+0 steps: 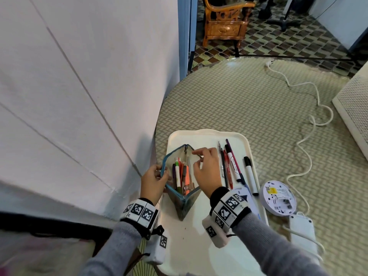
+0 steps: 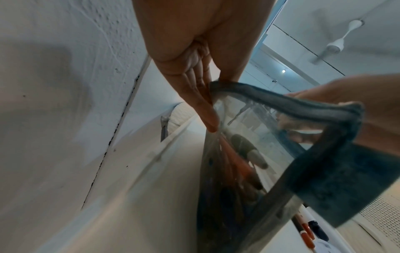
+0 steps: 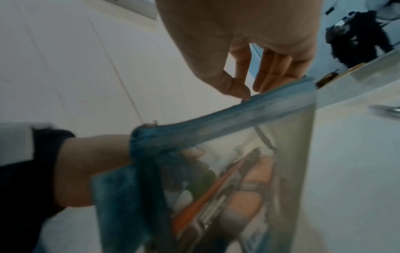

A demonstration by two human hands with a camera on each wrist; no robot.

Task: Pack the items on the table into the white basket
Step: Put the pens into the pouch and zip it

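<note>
A clear pencil pouch [image 1: 185,204] with blue trim stands open on a white tray [image 1: 209,133], with several pens and an orange item inside. My left hand [image 1: 163,174] grips its left rim; in the left wrist view the fingers [image 2: 207,109] lie along the clear wall under the blue rim [image 2: 281,106]. My right hand [image 1: 199,158] curls over the right rim, and in the right wrist view thumb and forefinger [image 3: 246,89] pinch at the blue zipper edge [image 3: 238,116]. Several loose pens [image 1: 229,166] and a black-capped white marker [image 1: 251,176] lie on the tray to the right.
A white perforated basket [image 1: 352,108] sits at the table's right edge. A round white device [image 1: 278,196], a white adapter box [image 1: 302,228] and a long white cable [image 1: 310,124] lie right of the tray. A white wall [image 1: 79,116] stands close on the left.
</note>
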